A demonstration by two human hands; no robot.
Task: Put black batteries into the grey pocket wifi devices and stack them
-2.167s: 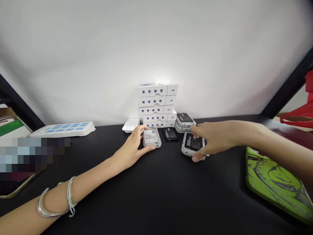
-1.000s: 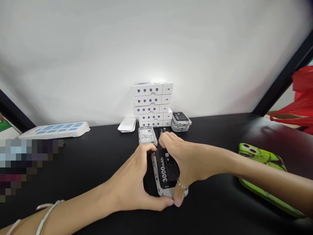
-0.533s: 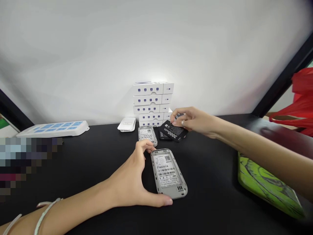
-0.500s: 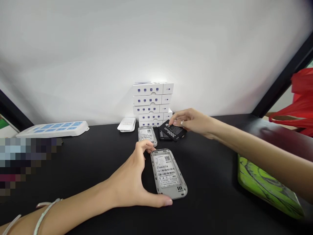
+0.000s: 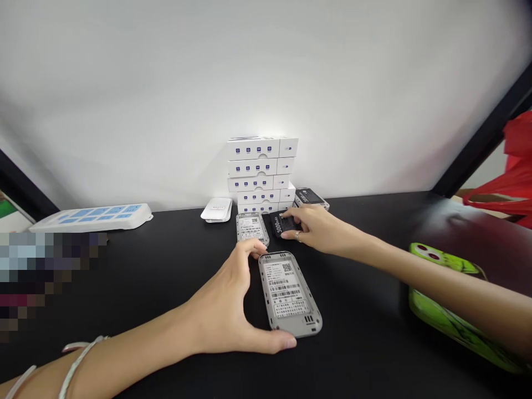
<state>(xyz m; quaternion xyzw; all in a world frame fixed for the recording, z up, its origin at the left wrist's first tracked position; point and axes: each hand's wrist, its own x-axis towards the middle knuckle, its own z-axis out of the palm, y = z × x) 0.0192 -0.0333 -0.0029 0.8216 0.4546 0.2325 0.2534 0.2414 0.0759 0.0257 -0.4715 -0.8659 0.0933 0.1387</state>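
Observation:
My left hand [image 5: 226, 302] spans a grey device body [image 5: 291, 293], thumb at its near edge and fingertips at its far corner. The body lies on the black table, its open back showing a printed label with barcodes. Farther off, my right hand [image 5: 318, 227] has its thumb and fingers closed on a black battery [image 5: 282, 223] marked 3000mAh. Part of that battery is hidden under the fingers; whether others lie beneath it I cannot tell. Just left of it is a second grey device body [image 5: 252, 228], label up.
White boxes [image 5: 257, 166] are stacked against the wall. A device with a black battery in it [image 5: 311, 197] sits right of them, white covers [image 5: 216, 209] left. A power strip [image 5: 91, 217] lies far left, a green phone case [image 5: 457, 327] under my right forearm, a red bag [image 5: 507, 172] beyond.
My right hand has shifted slightly left and lower. The battery it held tilted across the others is now squared up beside the second device body. The device behind has come into view.

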